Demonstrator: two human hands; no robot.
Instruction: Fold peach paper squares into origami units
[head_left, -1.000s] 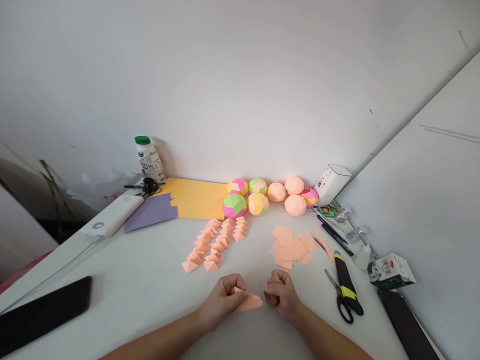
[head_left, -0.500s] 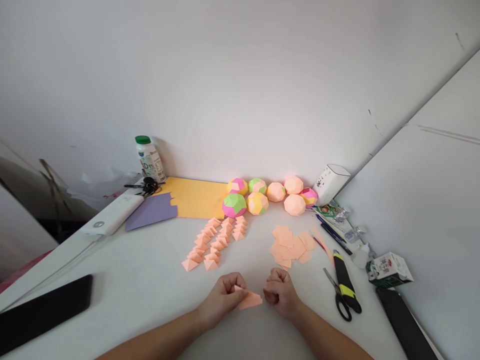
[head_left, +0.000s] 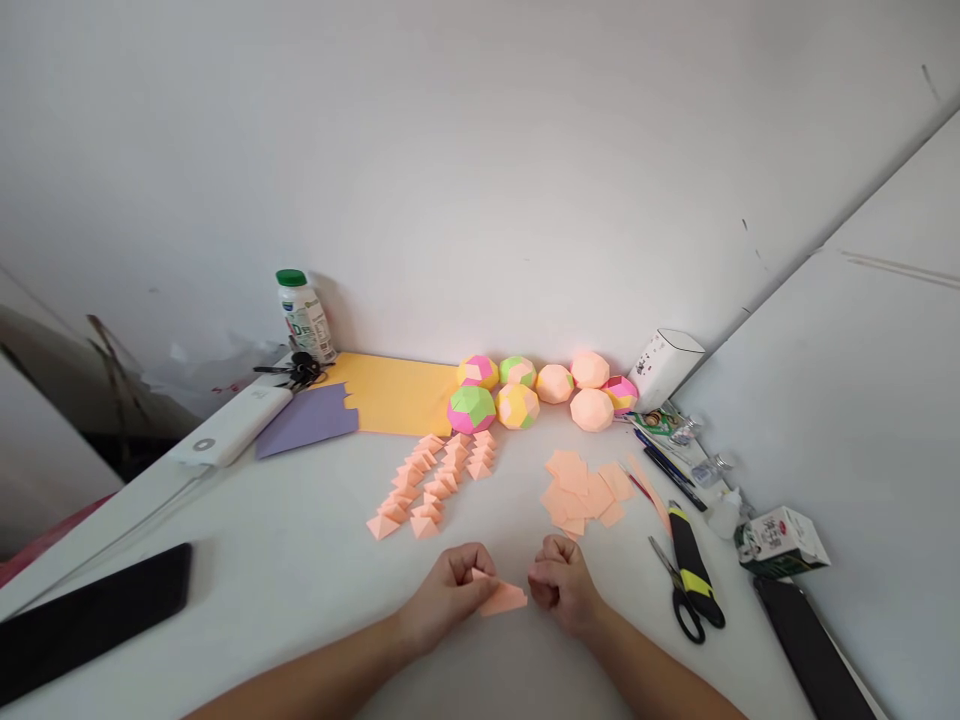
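Note:
Between the thumb and fingers of my left hand (head_left: 450, 592) is a folded piece of peach paper (head_left: 504, 598), its free end pointing right. My right hand (head_left: 564, 587) is curled closed just beyond that end; whatever its fingers hold, if anything, is hidden. Ahead of my left hand stand rows of folded peach paper pieces (head_left: 425, 521). Past my right hand lies a loose pile of flat peach paper pieces (head_left: 587, 492). Several faceted paper balls (head_left: 471, 408) in peach, yellow, green and pink sit against the wall.
At right lie scissors (head_left: 684, 600), a black-and-yellow utility knife (head_left: 695, 572), pens (head_left: 670, 468), a small carton (head_left: 781, 540) and a black phone (head_left: 814, 645). Yellow paper (head_left: 405, 395), purple paper (head_left: 306, 422), a bottle (head_left: 306, 320), a white power bank (head_left: 234, 425) and a dark phone (head_left: 97, 620) occupy the left.
The whole view has shifted slightly. Both hands keep nearly the same pose, with the peach paper still in my left fingers.

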